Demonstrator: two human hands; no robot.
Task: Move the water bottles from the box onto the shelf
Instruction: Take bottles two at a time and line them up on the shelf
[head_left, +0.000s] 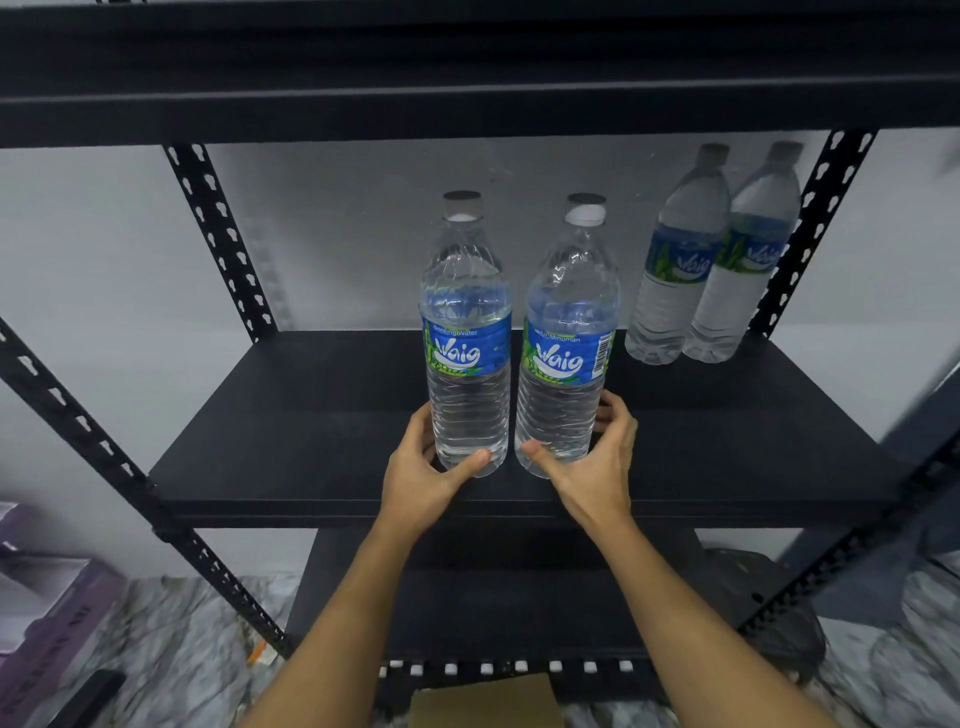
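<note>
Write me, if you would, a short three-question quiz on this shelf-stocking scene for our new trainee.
1. How many bottles in all stand on the shelf?
2. The left hand grips the left front bottle at: A the cap; B the label; C the base.
3. True or false: the right hand holds the right front bottle lying flat.

Key: 1. Four: the two in front, plus the back pair at the right rear. 2. C. 3. False; it is upright.
</note>
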